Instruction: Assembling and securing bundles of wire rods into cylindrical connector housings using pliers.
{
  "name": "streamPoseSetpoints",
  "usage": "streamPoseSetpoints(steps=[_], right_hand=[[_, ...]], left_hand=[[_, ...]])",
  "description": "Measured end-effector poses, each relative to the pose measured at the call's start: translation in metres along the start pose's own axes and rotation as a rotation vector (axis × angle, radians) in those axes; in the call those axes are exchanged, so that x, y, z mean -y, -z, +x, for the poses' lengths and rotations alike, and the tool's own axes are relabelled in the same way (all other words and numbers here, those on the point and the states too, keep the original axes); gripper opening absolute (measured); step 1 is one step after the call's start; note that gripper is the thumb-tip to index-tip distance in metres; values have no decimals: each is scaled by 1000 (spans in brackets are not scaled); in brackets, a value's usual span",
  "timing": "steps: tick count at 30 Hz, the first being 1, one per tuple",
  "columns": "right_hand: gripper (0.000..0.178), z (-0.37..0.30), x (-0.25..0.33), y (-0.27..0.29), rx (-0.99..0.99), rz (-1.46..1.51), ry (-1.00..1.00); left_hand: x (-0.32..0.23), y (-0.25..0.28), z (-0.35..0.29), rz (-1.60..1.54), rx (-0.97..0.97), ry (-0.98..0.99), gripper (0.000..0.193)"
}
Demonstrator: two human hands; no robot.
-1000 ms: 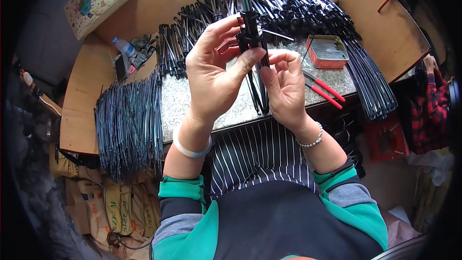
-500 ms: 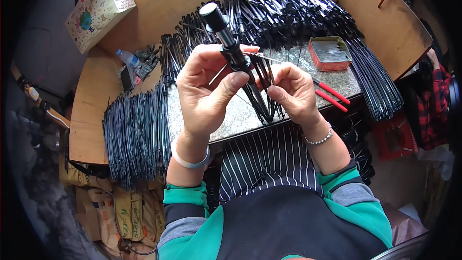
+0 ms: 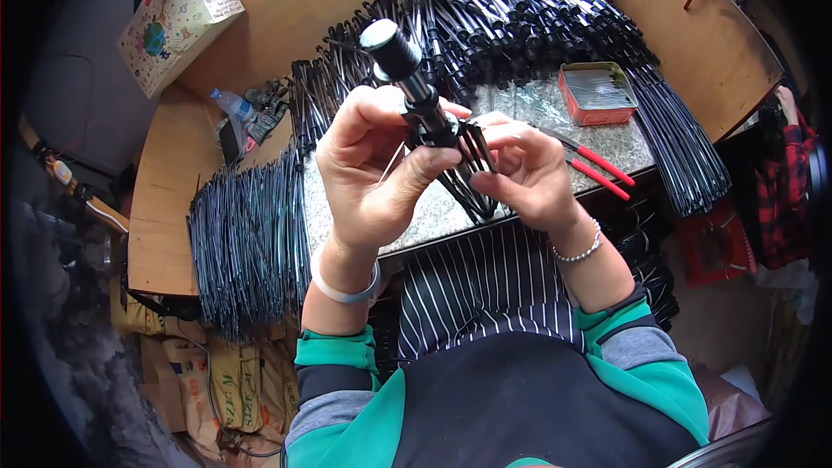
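Speckled grey stone worktop [image 3: 416,218], framed by curved wooden panels, occupies the centre of the work position. Nearest to the camera is the person's black garment with green and grey sleeves [image 3: 485,399]; a black-and-white striped cloth [image 3: 485,286] lies between it and the worktop edge. Both bare forearms extend forward, the left wearing a pale smooth bangle [image 3: 345,290] and the right a beaded bracelet [image 3: 579,247]. Held above the worktop is a black-and-silver rod assembly [image 3: 422,95] with a ribbed cylindrical end, a metal shaft and thin folded black ribs. It is tilted, ribbed end up and leftward. The left hand [image 3: 368,178] grips the assembly below the shaft, thumb in front and fingers behind; a thin pale strand [image 3: 392,163] shows beside its palm. The right hand [image 3: 533,178] holds the ribs between thumb and bent fingers. Just beyond the right hand lie red-handled pliers [image 3: 605,165]; behind them stands a rectangular red tin [image 3: 609,114] containing thin pale pieces. Dense black rods [image 3: 247,247] overhang the left worktop edge; another rod bundle [image 3: 685,147] lies at far right. Behind the hands, similar black-and-silver assemblies [image 3: 511,30] form a broad pile. At far left are a clear plastic bottle [image 3: 232,105] and a pale printed bag [image 3: 178,26].
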State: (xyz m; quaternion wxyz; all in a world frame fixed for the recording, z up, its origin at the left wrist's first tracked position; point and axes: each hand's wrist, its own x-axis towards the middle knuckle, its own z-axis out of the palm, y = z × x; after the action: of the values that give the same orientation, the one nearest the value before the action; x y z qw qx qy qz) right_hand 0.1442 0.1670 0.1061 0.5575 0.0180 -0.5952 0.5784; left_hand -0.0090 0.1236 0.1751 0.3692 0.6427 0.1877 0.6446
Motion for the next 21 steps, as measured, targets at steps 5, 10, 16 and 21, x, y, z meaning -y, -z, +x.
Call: streamPoseSetpoints(steps=[5, 10, 16, 21], right_hand=[[44, -9, 2, -11, -77, -648, 375], [44, -11, 3, -10, -43, -656, 381], [49, -12, 4, -11, -31, -853, 515], [51, -19, -1, -20, -63, -939, 448]], left_hand=[[-2, -15, -2, 23, -82, 25, 30], [-3, -8, -4, -9, 8, 40, 31], [3, -10, -10, 85, -22, -58, 33], [13, -16, -15, 215, -127, -159, 37]])
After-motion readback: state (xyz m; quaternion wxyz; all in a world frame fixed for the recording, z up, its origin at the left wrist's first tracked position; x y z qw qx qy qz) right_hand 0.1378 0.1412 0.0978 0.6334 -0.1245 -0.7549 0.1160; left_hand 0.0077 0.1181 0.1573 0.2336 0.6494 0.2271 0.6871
